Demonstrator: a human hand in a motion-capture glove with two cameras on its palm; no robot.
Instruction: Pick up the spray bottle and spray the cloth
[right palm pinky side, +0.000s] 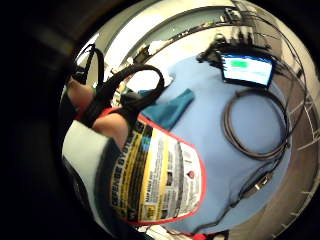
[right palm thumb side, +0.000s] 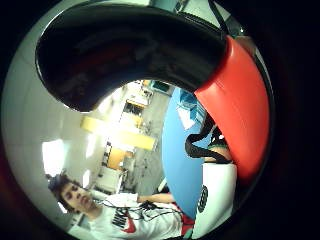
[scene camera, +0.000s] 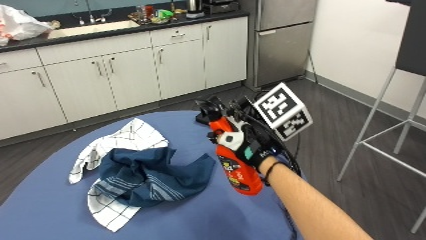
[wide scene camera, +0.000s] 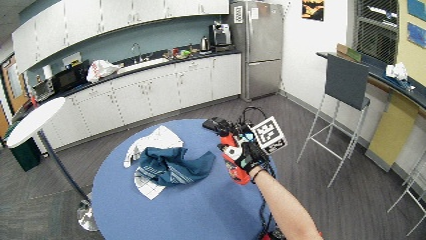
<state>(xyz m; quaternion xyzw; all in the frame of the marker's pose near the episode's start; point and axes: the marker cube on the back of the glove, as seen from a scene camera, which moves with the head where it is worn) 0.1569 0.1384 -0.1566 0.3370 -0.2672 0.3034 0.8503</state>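
Observation:
My gloved right hand (scene camera: 247, 145) grips a red spray bottle (scene camera: 236, 172) by its neck and holds it upright above the right side of the round blue table (scene camera: 46, 210). Its black spray head (scene camera: 212, 111) points left toward the cloths. A dark blue cloth (scene camera: 150, 175) lies crumpled on a white checked cloth (scene camera: 123, 140) at the table's middle left. The bottle's yellow and white label (right palm pinky side: 160, 175) fills the little finger side palm view, with the blue cloth (right palm pinky side: 170, 110) beyond it. The black trigger head (right palm thumb side: 125, 50) and red neck (right palm thumb side: 240, 110) fill the thumb side view.
White kitchen cabinets (scene camera: 120, 65) and a steel fridge (scene camera: 283, 35) stand behind the table. A tall stool (scene camera: 406, 75) stands at the right. In the little finger side palm view, a coiled cable (right palm pinky side: 255, 125) and a lit screen (right palm pinky side: 248, 69) lie on the table (right palm pinky side: 220, 170).

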